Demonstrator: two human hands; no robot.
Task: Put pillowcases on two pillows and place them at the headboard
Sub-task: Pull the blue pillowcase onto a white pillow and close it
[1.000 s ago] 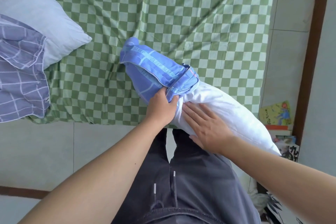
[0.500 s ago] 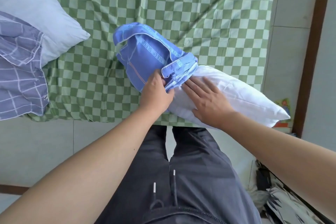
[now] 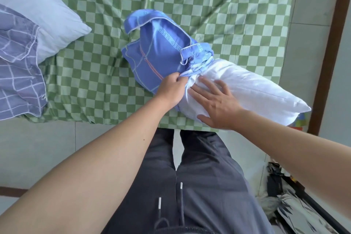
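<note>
Far end of the white pillow [image 3: 254, 89] hidden inside the bunched blue pillowcase [image 3: 157, 51]; how deep it sits cannot be told.

Left hand [image 3: 171, 89]: fingertips buried in the gathered cloth at the case's mouth, not visible.

Second pillow [image 3: 38, 11] cut off by the top and left edges. Grey-purple checked pillowcase [image 3: 17, 74] lies over its near part and runs off the left edge.

Green checked bed [image 3: 218, 5] cut off at the top; no headboard in view.

Bottom right: dark and white patterned clutter [image 3: 296, 214] on the floor, partly behind the right forearm, too jumbled to identify. Small colourful item [image 3: 302, 121] mostly hidden behind the pillow's corner.
</note>
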